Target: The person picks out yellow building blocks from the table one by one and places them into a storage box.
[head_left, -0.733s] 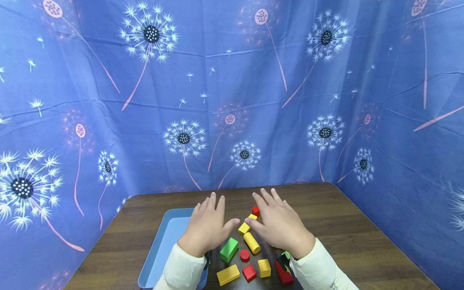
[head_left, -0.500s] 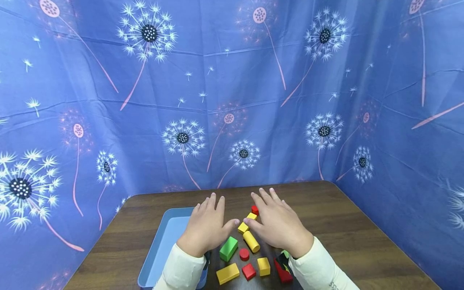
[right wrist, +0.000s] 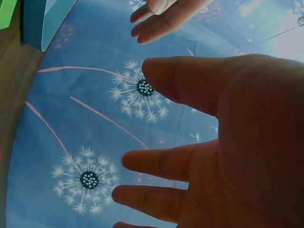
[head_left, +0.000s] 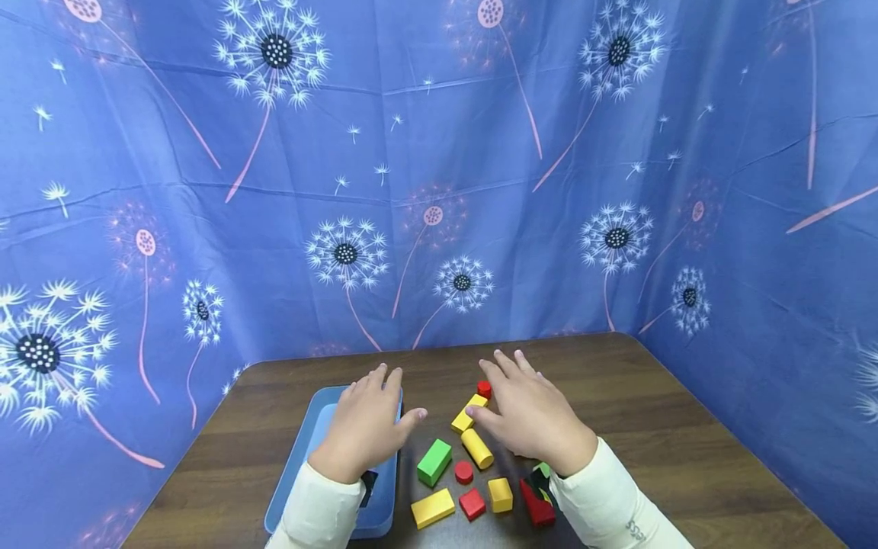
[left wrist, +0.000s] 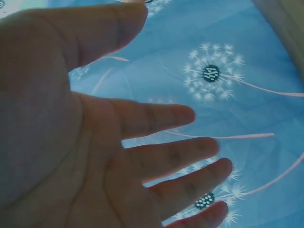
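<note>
Left hand has shifted left, over the tray at lower left; both grips are empty, fingers apart. Lowered carelessly, right hand could knock the yellow block.

Blue tray partly covered; left sleeve and right sleeve cut off by the head view's lower edge.
The left hand hides part of the tray; the right hand's thumb overlaps a yellow block. The right sleeve's lettering is too small to read.
</note>
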Demonstrator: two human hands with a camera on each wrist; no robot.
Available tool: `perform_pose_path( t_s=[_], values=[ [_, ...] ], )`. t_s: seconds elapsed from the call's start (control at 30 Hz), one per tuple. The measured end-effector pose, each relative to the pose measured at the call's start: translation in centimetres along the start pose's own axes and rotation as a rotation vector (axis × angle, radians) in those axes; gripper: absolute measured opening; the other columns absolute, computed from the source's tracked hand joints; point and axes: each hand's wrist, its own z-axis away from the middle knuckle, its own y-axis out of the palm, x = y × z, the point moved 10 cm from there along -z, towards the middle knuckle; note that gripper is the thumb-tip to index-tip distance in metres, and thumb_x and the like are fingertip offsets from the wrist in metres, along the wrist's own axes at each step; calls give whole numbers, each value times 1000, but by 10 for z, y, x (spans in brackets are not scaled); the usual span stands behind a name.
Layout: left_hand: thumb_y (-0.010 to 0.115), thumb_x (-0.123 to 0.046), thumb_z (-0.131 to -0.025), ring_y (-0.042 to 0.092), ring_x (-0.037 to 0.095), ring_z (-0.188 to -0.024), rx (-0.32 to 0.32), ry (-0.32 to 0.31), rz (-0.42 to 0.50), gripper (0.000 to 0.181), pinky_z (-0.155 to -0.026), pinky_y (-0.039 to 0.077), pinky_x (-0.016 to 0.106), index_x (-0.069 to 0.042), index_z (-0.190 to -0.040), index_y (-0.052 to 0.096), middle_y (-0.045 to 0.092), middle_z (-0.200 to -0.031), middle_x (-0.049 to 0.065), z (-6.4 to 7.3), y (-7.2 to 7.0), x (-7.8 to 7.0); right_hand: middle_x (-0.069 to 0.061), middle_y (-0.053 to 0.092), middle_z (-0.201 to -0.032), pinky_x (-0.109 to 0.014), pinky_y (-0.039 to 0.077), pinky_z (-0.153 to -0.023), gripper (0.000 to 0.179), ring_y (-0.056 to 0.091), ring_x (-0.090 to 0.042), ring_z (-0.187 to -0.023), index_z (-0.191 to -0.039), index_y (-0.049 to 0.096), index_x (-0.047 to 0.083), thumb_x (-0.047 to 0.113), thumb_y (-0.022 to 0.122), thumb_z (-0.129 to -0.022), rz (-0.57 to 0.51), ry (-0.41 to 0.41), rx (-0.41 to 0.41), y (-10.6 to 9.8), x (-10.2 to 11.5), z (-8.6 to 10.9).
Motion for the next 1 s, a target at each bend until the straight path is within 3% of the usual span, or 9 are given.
perform_pose_path(
  t_s=[0.27,0.4,0.5,0.67,0.83,1.0],
  values=[
    [66,-52,-97,57,40,-134,-67,-3,-36,73,-104,50,58,-1,-148,53,56,-149,21,3,-4,26,-16,51,-157,-66,37,-115,65,40,-47,-148,-142,61,11,51,71,-92,6,1,43,4,0,-3],
    [70,-47,-96,62,41,-126,-100,-39,-53,69,-99,52,60,1,-144,57,61,-143,21,0,-3,49,-9,66,-139,-56,51,-103,55,62,-36,-128,-133,68,12,47,74,-92,31,-34,47,9,1,-6],
    [72,-43,-95,64,43,-121,-110,-92,-50,66,-97,52,63,1,-141,59,63,-139,22,0,1,70,-4,72,-125,-50,57,-90,50,69,-27,-111,-129,70,12,44,75,-92,40,-54,50,17,-1,-11],
    [73,-40,-94,64,45,-119,-86,-155,-32,64,-97,52,63,3,-139,59,62,-138,26,5,13,100,-1,75,-115,-47,59,-80,39,70,-21,-103,-121,73,13,39,74,-92,46,-65,74,37,-10,-16],
    [74,-36,-93,65,44,-117,-79,-175,14,58,-95,52,63,0,-137,63,64,-136,25,11,22,117,1,76,-107,-44,57,-71,28,69,-15,-88,-111,76,15,35,74,-92,47,-69,75,55,-18,-15],
    [74,-33,-93,66,42,-116,-95,-201,51,53,-93,53,62,-2,-135,65,65,-134,22,16,28,131,5,66,-85,-38,45,-57,28,55,-13,-66,-111,73,12,33,75,-92,29,-61,66,64,-21,-13]
  ],
)
